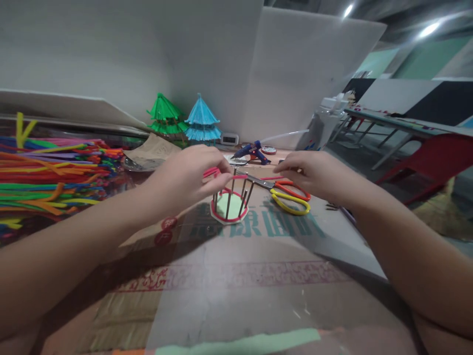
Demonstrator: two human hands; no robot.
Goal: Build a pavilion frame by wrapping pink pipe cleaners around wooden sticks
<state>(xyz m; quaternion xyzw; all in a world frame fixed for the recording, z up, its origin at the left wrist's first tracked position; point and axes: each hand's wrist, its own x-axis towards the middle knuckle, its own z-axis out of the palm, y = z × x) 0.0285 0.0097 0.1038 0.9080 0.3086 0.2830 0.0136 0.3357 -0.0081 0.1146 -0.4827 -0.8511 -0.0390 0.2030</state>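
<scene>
My left hand (188,175) is closed in a pinch on a red pipe cleaner (211,172), held at the top of a small model. The model (229,202) has a green disc base with a red rim and several upright brown sticks. My right hand (314,172) hovers just right of the model with its fingers curled together, above the scissors (286,195) with orange and yellow handles. What the right fingers hold, if anything, is hidden.
A big heap of coloured pipe cleaners (51,172) lies at the left. Green (164,116) and blue (202,121) pavilion models stand at the back, with a blue glue gun (253,152) beside them. Flattened cardboard (236,276) covers the table. A red chair (428,162) stands right.
</scene>
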